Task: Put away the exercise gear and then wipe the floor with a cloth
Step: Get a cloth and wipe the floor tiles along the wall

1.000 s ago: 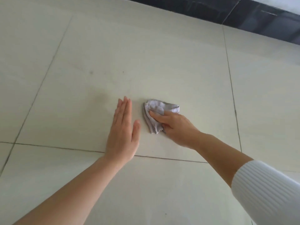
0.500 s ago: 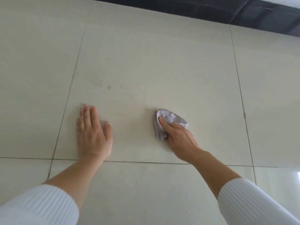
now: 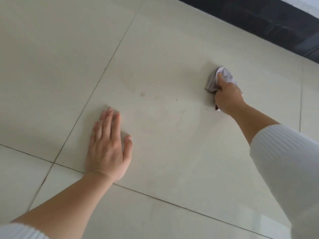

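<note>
A crumpled grey cloth lies on the cream tiled floor at the upper right. My right hand grips the cloth and presses it onto the tile, arm stretched far forward. My left hand lies flat on the floor at the lower left, fingers straight and together, holding nothing. A faint grey smudge and a few dark specks mark the tile between the two hands. No exercise gear is in view.
A dark skirting strip runs along the wall at the top right, just beyond the cloth. Grout lines cross the floor near my left wrist and to the right of my right arm.
My right hand has slid the cloth away from me and to the right, toward the dark skirting. My left hand stays flat on the tile. The view has tilted.
</note>
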A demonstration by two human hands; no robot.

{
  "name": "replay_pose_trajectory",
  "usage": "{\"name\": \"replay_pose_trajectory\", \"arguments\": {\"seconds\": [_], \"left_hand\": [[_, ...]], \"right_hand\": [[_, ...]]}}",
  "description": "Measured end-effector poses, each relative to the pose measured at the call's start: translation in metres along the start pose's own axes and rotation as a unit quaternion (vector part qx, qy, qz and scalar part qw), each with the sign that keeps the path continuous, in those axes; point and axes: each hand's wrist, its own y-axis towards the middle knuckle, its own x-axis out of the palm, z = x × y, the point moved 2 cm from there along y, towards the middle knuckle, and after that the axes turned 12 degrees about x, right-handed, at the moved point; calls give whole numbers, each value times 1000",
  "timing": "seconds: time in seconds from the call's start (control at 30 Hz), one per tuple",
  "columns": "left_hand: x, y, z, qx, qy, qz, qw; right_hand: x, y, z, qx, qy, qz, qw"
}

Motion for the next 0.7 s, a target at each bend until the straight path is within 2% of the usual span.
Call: {"name": "replay_pose_trajectory", "arguments": {"seconds": [0.17, 0.23, 0.33, 0.47, 0.6, 0.7], "left_hand": [[1, -1, -1, -5, -5, 8, 1000], [1, -1, -2, -4, -3, 10, 1000], [0, 0, -2, -4, -6, 7, 1000], [0, 0, -4, -7, -3, -3, 1000], [-3, 0, -2, -6, -11, -5, 1000], [-4, 0, -2, -5, -13, -6, 1000]], "right_hand": [[-11, 21, -30, 47, -6, -10, 999], [-7, 25, -40, 29, 11, -19, 999], [18, 3, -46, -144, -33, -9, 989], [58, -62, -19, -343, -103, -52, 932], [71, -138, 17, -446, -148, -131, 873], [68, -142, 24, -483, -178, -157, 843]]}}
